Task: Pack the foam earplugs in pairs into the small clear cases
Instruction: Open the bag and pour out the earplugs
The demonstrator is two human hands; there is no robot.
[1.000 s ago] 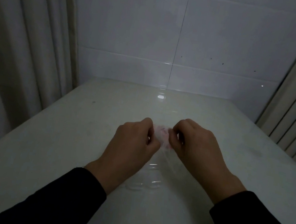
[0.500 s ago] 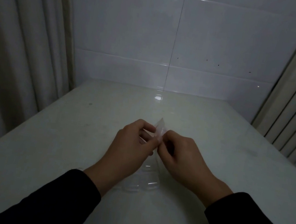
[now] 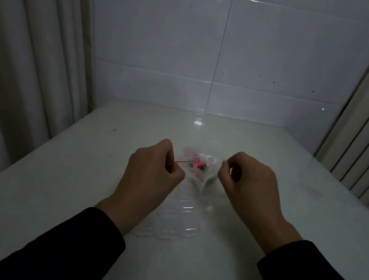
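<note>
1. L hand: grip curled, pinching left edge of clear plastic bag, held above tabletop.
2. R hand: grip curled, pinching bag's right edge; bag mouth spread betw. hands.
3. Earplugs: pink/green, inside bag; count unclear (blur).
4. Clear cases: clustered on tabletop betw. wrists, below bag.

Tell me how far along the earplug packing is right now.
Barely begun. Done: nothing looks packed; the clear cases lie grouped on the table between the forearms, apparently empty. In hand: the left hand and right hand pinch opposite sides of a clear bag, pulling it open on pink and green earplugs. Left: taking earplugs out and casing them in pairs.
</note>
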